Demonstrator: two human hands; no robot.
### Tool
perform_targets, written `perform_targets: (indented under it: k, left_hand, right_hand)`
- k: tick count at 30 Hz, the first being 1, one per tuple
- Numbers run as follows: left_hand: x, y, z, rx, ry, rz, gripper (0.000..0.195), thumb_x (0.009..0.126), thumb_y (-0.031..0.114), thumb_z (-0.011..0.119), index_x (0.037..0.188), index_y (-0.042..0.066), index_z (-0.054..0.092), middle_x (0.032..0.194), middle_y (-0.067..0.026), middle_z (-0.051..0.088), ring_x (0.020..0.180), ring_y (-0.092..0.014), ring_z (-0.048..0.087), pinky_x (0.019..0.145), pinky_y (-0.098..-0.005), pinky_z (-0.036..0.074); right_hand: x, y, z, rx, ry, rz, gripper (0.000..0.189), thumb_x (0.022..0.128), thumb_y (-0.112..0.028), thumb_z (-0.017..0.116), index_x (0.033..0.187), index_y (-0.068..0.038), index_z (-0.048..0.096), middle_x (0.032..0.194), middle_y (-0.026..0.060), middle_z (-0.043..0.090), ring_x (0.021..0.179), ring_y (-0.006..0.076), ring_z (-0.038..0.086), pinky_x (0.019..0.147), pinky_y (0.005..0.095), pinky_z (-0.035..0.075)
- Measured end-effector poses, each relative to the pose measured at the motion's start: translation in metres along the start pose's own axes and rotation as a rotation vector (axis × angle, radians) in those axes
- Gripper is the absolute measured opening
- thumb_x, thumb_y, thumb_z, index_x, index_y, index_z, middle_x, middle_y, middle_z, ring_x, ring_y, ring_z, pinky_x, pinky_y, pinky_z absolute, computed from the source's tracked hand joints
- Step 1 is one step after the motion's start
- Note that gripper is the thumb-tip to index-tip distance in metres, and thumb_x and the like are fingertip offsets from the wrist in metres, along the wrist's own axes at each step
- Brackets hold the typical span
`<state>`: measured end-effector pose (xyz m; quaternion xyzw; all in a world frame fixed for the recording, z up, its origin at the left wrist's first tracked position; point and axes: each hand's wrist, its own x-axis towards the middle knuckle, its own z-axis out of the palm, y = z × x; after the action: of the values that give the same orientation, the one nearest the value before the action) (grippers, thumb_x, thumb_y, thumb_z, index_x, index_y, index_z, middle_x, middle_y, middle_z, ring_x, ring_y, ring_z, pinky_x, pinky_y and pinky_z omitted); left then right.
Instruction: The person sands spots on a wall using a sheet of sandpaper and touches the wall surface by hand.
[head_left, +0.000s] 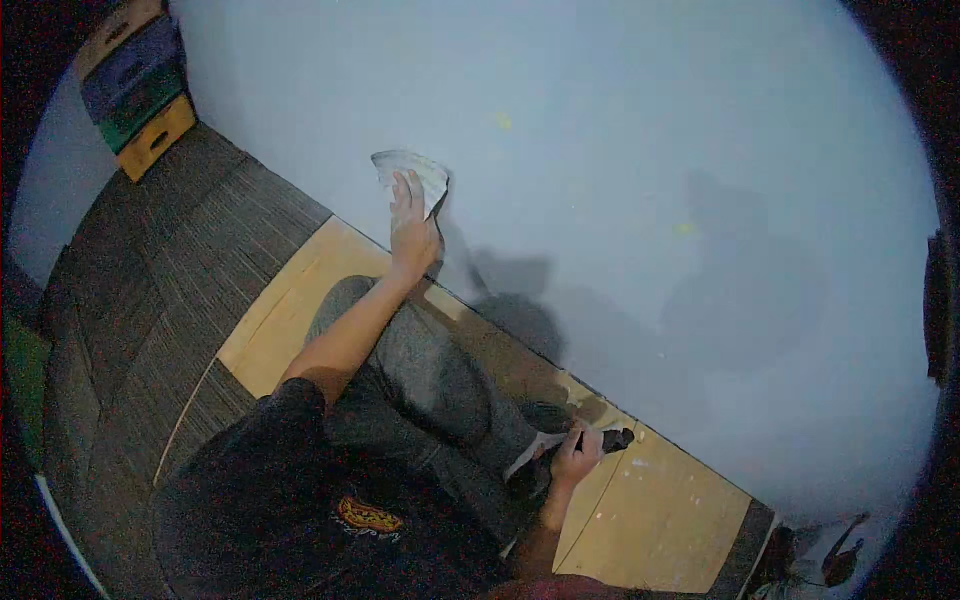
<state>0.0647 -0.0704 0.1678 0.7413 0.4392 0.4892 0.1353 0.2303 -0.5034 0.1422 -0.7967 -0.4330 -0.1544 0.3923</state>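
Note:
My left hand (416, 236) lies with its fingers spread on a pale, curved-edged sheet (424, 169), which it holds against the white wall (600, 112). Whether the sheet is sandpaper or plain paper I cannot tell. Lower down, my right hand (576, 454) grips a tool by its black handle (619, 439). A pale, flat part (532, 450) shows on the other side of that fist, perhaps a scraper blade; its outline is unclear. The tool is held above the light wooden board on the floor, close to my bent legs (435, 360).
Light wooden boards (660, 510) with whitish specks run along the foot of the wall. Dark striped carpet (195, 217) borders them. Stacked coloured boxes (157, 139) with handle holes stand at upper left. Dark, unclear objects (840, 559) lie at lower right. Yellow marks (502, 120) dot the wall.

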Motion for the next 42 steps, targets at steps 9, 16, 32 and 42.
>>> perform_targets:
  k: [9, 16, 32, 42]
  left_hand:
    - [-0.082, 0.014, 0.033, -0.196, -0.642, -0.258, 0.046, 0.106, 0.024, 0.039, 0.148, 0.003, 0.038, 0.133, -0.0356, 0.052, 0.123, -0.05, 0.051, 0.103, -0.0518, 0.041]
    - [-0.072, 0.096, -0.064, -0.287, -1.359, 0.241, 0.05, 0.097, 0.025, 0.06, 0.14, 0.005, 0.049, 0.138, -0.0216, 0.051, 0.125, -0.038, 0.051, 0.108, -0.0475, 0.041]
    - [-0.054, 0.065, -0.073, -1.013, -1.261, 0.37, 0.041, 0.097, 0.026, 0.063, 0.132, 0.004, 0.061, 0.147, -0.0124, 0.052, 0.136, -0.023, 0.045, 0.113, -0.0401, 0.036]
    - [-0.066, -0.033, 0.013, -0.805, -0.698, -0.388, 0.04, 0.091, 0.014, 0.072, 0.128, 0.002, 0.062, 0.095, -0.002, 0.072, 0.088, -0.011, 0.064, 0.085, -0.0276, 0.05]
  right_hand:
    - [0.002, 0.002, -0.003, -0.017, 0.015, -0.019, 0.02, 0.096, -0.016, 0.059, 0.089, -0.001, 0.07, 0.084, 0.0153, 0.069, 0.079, 0.0339, 0.063, 0.074, 0.0419, 0.049]
    - [0.036, -0.067, -0.01, 0.255, -0.165, 0.108, 0.034, 0.09, -0.019, 0.072, 0.119, -0.001, 0.067, 0.121, 0.0179, 0.064, 0.113, 0.032, 0.059, 0.098, 0.0412, 0.045]
    - [0.081, -0.117, 0.047, 0.441, -0.829, 0.005, 0.068, 0.076, -0.013, 0.075, 0.14, -0.01, 0.054, 0.151, 0.0158, 0.048, 0.145, 0.0367, 0.036, 0.121, 0.0472, 0.026]
    - [0.176, -0.051, 0.054, -0.005, 0.49, -0.087, 0.063, 0.099, -0.013, 0.046, 0.157, -0.002, 0.026, 0.161, 0.0266, 0.025, 0.152, 0.0413, 0.017, 0.121, 0.0556, 0.009]
